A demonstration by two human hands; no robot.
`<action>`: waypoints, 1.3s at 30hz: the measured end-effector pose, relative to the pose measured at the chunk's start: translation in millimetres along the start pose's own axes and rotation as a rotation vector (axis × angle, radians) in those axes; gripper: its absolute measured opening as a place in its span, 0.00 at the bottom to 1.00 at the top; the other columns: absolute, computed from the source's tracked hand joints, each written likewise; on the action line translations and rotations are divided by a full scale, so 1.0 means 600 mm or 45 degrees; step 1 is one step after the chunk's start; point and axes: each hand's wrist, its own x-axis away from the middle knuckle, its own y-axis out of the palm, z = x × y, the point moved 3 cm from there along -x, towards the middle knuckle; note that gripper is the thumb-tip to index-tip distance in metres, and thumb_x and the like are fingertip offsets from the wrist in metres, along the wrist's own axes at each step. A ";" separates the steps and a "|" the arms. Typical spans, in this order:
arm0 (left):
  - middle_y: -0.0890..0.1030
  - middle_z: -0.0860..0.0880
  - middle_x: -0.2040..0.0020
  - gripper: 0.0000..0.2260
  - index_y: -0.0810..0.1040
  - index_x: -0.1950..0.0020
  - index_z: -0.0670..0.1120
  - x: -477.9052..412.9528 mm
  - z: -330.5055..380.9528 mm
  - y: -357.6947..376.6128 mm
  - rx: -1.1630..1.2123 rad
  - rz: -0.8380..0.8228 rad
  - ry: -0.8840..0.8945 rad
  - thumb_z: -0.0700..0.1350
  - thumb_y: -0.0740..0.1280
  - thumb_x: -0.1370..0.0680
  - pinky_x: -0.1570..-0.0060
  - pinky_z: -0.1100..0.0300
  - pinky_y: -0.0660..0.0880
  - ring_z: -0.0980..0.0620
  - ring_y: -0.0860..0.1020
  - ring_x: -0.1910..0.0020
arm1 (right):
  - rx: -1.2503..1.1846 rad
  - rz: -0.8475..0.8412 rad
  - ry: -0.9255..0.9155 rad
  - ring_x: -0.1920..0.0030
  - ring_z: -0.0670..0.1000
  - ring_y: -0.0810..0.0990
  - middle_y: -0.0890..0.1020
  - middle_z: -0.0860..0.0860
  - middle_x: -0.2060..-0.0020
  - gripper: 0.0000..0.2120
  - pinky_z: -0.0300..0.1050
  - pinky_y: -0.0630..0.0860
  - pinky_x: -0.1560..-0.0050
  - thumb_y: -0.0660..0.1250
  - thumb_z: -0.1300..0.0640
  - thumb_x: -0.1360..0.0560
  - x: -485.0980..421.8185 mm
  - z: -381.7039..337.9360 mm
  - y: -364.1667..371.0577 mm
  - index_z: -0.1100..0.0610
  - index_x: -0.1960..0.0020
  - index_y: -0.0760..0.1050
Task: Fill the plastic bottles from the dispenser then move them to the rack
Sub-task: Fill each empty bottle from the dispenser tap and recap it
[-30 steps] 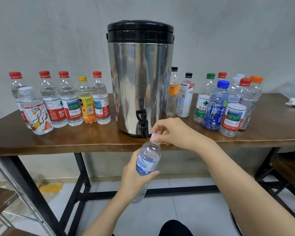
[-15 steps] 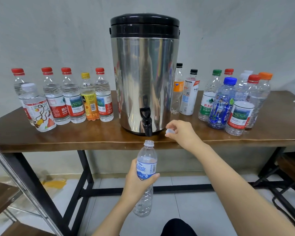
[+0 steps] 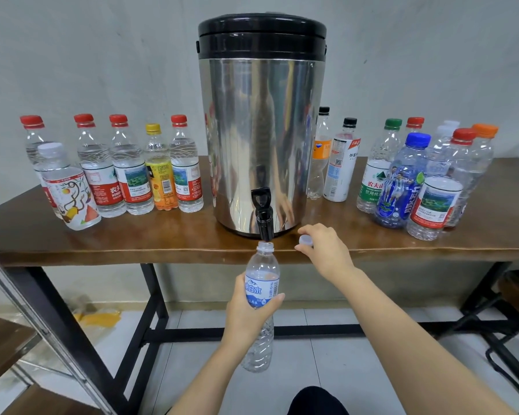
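Note:
A steel dispenser (image 3: 261, 121) with a black lid stands on the wooden table (image 3: 162, 244). Its black tap (image 3: 262, 214) hangs over the front edge. My left hand (image 3: 249, 310) grips an open, clear bottle (image 3: 262, 277) with a blue label, upright, its mouth just under the tap's spout. My right hand (image 3: 324, 250) pinches the bottle's pale cap (image 3: 305, 240) at the table's front edge, right of the tap. No water is visible flowing.
Several capped bottles (image 3: 114, 169) stand in a row left of the dispenser and several more (image 3: 408, 178) to its right. A metal rack frame (image 3: 27, 310) slants at the lower left. Black table legs and a chair (image 3: 516, 295) stand below.
My right hand took the cap off the bottle and carried it right to the table edge. My left hand raised the bottle until its mouth came under the tap.

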 end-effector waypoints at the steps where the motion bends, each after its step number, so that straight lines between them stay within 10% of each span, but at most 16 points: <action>1: 0.80 0.56 0.49 0.25 0.70 0.38 0.54 -0.002 0.001 0.001 0.009 0.005 0.004 0.48 0.78 0.30 0.57 0.69 0.76 0.62 0.80 0.53 | 0.003 0.001 0.001 0.40 0.56 0.73 0.77 0.53 0.38 0.18 0.49 0.73 0.47 0.67 0.50 0.21 0.000 0.001 0.000 0.53 0.33 0.74; 14: 0.77 0.55 0.47 0.24 0.73 0.39 0.51 -0.030 0.007 0.012 -0.113 0.193 0.110 0.49 0.79 0.31 0.59 0.73 0.73 0.55 0.78 0.47 | 0.008 0.096 -0.051 0.38 0.52 0.69 0.70 0.47 0.33 0.19 0.46 0.73 0.49 0.65 0.50 0.20 0.004 -0.004 -0.001 0.50 0.31 0.71; 24: 0.60 0.59 0.28 0.44 0.56 0.23 0.53 -0.042 0.030 -0.001 -0.492 0.231 0.368 0.53 0.79 0.31 0.52 0.70 0.70 0.66 0.65 0.41 | -0.457 0.416 -0.494 0.47 0.46 0.75 0.75 0.39 0.47 0.15 0.51 0.77 0.47 0.64 0.50 0.21 0.028 -0.108 -0.097 0.49 0.34 0.74; 32: 0.62 0.60 0.29 0.36 0.67 0.30 0.52 -0.057 0.030 0.001 -0.469 0.174 0.341 0.54 0.79 0.33 0.59 0.80 0.66 0.63 0.71 0.44 | -0.145 0.291 -0.624 0.52 0.42 0.67 0.71 0.37 0.54 0.17 0.42 0.70 0.52 0.66 0.56 0.21 0.020 -0.159 -0.122 0.48 0.33 0.73; 39: 0.65 0.60 0.33 0.34 0.71 0.33 0.50 -0.063 0.024 -0.001 -0.419 0.225 0.360 0.51 0.81 0.35 0.55 0.84 0.64 0.68 0.67 0.45 | -0.468 0.354 -0.624 0.57 0.42 0.74 0.75 0.39 0.59 0.10 0.34 0.72 0.53 0.67 0.66 0.24 0.015 -0.156 -0.105 0.54 0.47 0.76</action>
